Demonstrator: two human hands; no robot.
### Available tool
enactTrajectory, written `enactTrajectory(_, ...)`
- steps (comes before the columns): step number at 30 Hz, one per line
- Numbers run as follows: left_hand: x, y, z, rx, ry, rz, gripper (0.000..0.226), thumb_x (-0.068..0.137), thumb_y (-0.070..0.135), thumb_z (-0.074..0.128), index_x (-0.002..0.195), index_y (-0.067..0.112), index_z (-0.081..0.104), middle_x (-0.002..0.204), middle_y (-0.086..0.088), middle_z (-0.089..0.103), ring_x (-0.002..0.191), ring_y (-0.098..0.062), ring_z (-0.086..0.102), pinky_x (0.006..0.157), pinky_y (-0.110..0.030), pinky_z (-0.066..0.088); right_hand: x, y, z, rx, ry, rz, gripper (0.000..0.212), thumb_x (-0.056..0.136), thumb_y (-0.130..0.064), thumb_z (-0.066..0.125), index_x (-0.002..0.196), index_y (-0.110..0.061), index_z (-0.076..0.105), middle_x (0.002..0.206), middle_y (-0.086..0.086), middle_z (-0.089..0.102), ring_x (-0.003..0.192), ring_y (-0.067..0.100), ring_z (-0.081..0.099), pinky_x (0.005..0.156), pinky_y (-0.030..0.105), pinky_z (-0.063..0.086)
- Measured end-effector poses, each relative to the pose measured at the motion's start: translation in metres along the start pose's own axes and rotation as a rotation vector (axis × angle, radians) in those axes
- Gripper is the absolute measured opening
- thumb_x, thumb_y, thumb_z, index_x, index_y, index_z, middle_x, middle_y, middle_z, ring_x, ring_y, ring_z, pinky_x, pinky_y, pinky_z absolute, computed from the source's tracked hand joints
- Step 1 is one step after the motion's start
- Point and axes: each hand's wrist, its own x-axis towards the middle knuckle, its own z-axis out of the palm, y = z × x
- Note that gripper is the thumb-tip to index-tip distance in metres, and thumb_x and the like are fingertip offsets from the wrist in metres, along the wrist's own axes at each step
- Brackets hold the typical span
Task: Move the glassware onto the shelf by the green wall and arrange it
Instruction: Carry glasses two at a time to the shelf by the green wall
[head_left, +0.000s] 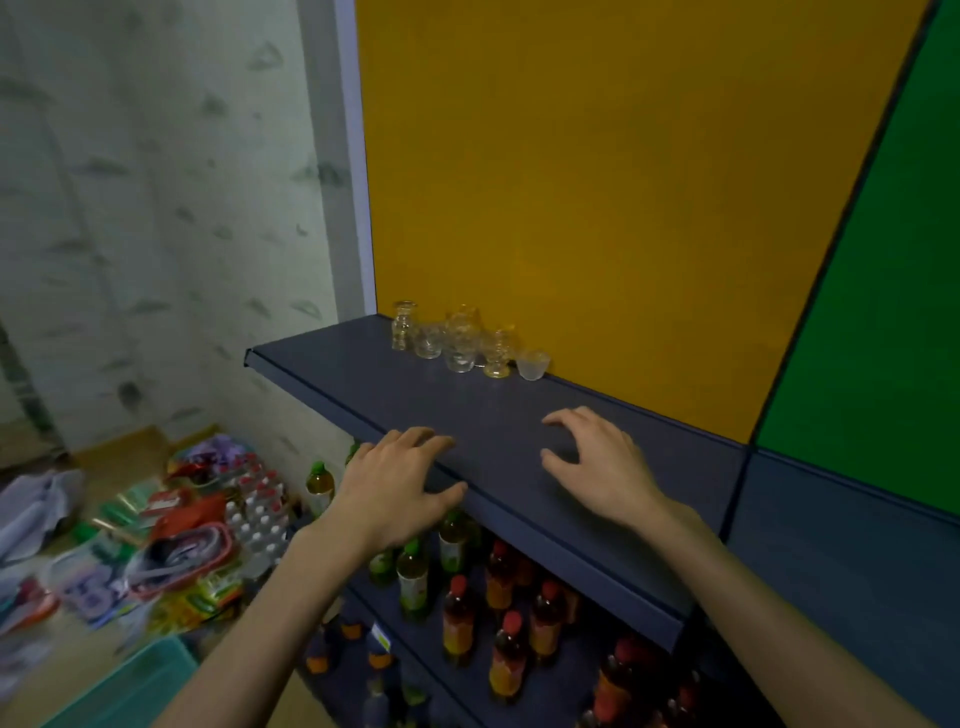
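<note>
A person's two bare forearms reach forward over a dark blue shelf (498, 415) that runs along a yellow wall panel (597, 182), with a green wall panel (893, 338) further off to the right of the right hand. The left hand (395, 488) hovers at the shelf's front edge, fingers spread and only loosely bent, thumb out to the side, holding nothing. The right hand (597, 462) is over the shelf top, a little further in than the left, fingers spread wide and gently arched, also holding nothing. It cannot be told whether either hand touches the shelf.

The glassware (462, 340) stands in a small cluster at the back of the shelf, against the yellow panel, ahead of both hands and well apart from them. It includes a small clear jar at the left end, several clear cups and stemmed pieces bunched together, and a small frosted bowl (532, 365) at the right end.

Below the hands, a lower shelf holds rows of drink bottles (511, 639) with red and green caps. To the left of the left hand, the floor is strewn with colourful packets, a pack of small water bottles (260, 514) and a teal bin (135, 686).
</note>
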Motion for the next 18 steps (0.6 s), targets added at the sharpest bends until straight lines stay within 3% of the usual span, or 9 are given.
enactTrajectory(7,0.090,-0.064,-0.001,0.033,0.001,0.027,0.066,0.092,0.068,0.041,0.149,0.036,0.039,0.156,0.006,0.039,0.137,-0.022,0.044,0.106,-0.045,0.040,0.090,-0.001,0.028,0.016,0.004,0.087,0.042,0.093,-0.043,0.060,0.132,-0.031,0.053,0.136,-0.010,0.051,0.123,0.014,0.053,0.091,0.035,0.045)
enactTrajectory(18,0.223,-0.149,0.000,0.032,0.085,0.136,0.064,0.092,0.064,0.045,0.148,0.032,0.043,0.149,0.005,0.048,0.133,-0.023,0.047,0.103,-0.044,0.040,0.185,-0.010,0.060,0.003,0.131,0.151,0.033,0.092,-0.036,0.063,0.123,-0.030,0.058,0.120,-0.011,0.054,0.114,0.014,0.053,0.087,0.032,0.043)
